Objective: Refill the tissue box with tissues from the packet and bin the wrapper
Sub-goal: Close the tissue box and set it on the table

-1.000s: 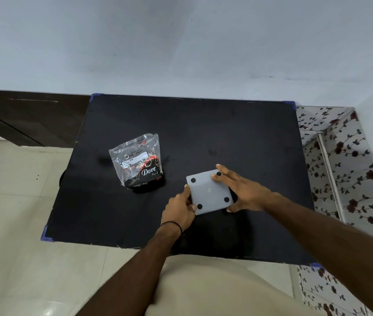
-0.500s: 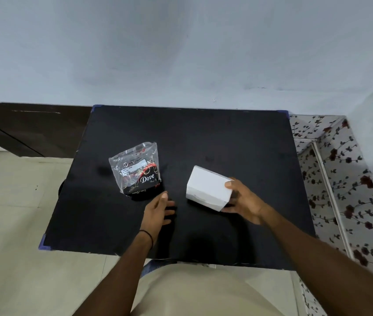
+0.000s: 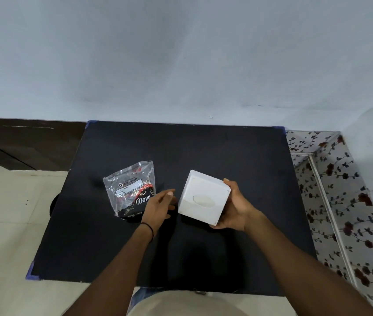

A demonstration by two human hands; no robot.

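Right hand [image 3: 234, 209] clasps a white tissue box [image 3: 203, 197] above the black tabletop [image 3: 226, 151]; left hand [image 3: 158, 207] hovers open, empty, beside the packet [image 3: 130, 188].

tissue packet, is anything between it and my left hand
Nothing visible stands in the way. The left hand is open, right beside the tissue packet and overlapping its near corner in this view. The tissue box is off to the other side, held in the right hand.

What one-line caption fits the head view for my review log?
Right hand holds the white tissue box tilted above the black table; open left hand beside the tissue packet.
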